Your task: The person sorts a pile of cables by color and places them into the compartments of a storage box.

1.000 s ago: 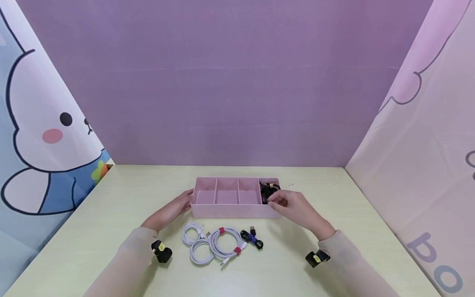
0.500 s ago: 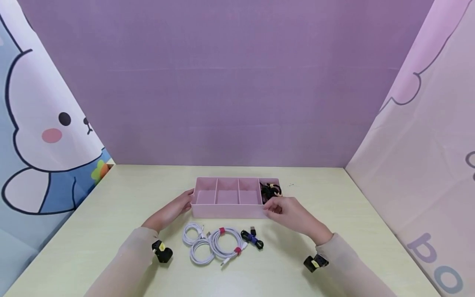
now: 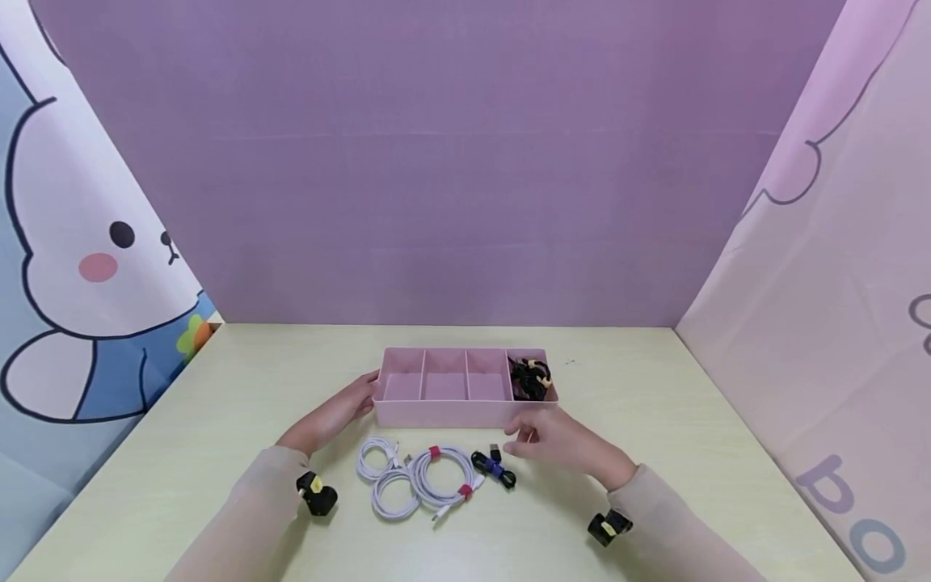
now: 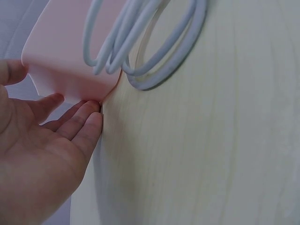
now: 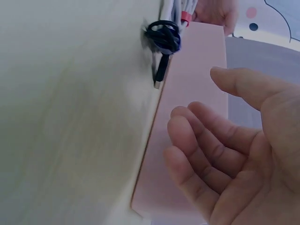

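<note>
A pink box (image 3: 445, 415) with a row of compartments stands on the table. Its rightmost section holds a bundle of black cables (image 3: 530, 379). My left hand (image 3: 347, 406) rests its fingertips against the box's left end, as the left wrist view shows close up. My right hand (image 3: 556, 437) hovers in front of the box's right part, its fingers loosely bent around nothing. Just left of it lies a small black USB cable (image 3: 494, 468) bound with a blue tie. Farther left are coiled white cables (image 3: 441, 477), one with red ties.
The pale wooden table (image 3: 291, 364) runs back to a purple panel (image 3: 451, 178). Printed cloths stand at both sides, the left one (image 3: 94, 242) showing a cartoon rabbit. Black cameras sit on both wrists.
My right hand has drawn back from the box's rightmost section toward the front, near the small black cable, uncovering the black bundle. My left hand has stayed at the box's end.
</note>
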The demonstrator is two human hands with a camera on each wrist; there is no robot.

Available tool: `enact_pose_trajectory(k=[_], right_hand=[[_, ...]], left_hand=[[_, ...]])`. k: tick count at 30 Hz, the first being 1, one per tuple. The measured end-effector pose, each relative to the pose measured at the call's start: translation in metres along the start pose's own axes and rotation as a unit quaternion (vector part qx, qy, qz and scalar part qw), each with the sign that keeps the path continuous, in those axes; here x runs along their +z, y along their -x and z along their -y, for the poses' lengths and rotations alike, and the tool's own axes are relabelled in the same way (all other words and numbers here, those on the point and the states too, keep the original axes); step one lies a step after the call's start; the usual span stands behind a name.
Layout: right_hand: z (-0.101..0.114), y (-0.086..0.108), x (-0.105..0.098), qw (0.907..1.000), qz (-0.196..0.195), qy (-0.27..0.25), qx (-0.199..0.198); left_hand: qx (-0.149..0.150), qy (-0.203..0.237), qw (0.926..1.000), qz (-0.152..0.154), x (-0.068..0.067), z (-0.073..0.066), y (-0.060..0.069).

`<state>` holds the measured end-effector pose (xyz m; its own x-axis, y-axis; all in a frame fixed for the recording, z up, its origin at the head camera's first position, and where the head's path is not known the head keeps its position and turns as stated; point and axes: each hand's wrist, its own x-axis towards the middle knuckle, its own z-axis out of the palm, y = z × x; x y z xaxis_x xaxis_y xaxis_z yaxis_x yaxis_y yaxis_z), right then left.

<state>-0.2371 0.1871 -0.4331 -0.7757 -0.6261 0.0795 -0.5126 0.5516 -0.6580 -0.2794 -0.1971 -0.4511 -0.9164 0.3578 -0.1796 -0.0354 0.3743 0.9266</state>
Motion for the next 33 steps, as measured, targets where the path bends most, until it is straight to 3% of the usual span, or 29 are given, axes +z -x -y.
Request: enact_pose_trajectory(k=[13, 24, 33], right_hand=[[0.002, -0.002, 0.011, 0.9992, 0.03, -0.013, 0.024], [0.006, -0.004, 0.017, 0.9993, 0.025, -0.005, 0.027], [0.006, -0.009, 0.025, 0.9988, 0.022, 0.042, 0.013]], left_hand=[[0.0, 0.003, 1.0, 0.002, -0.001, 0.003, 0.0], [-0.002, -0.002, 1.0, 0.001, -0.002, 0.002, 0.001], [0.0, -0.003, 1.0, 0.003, -0.004, 0.004, 0.001]])
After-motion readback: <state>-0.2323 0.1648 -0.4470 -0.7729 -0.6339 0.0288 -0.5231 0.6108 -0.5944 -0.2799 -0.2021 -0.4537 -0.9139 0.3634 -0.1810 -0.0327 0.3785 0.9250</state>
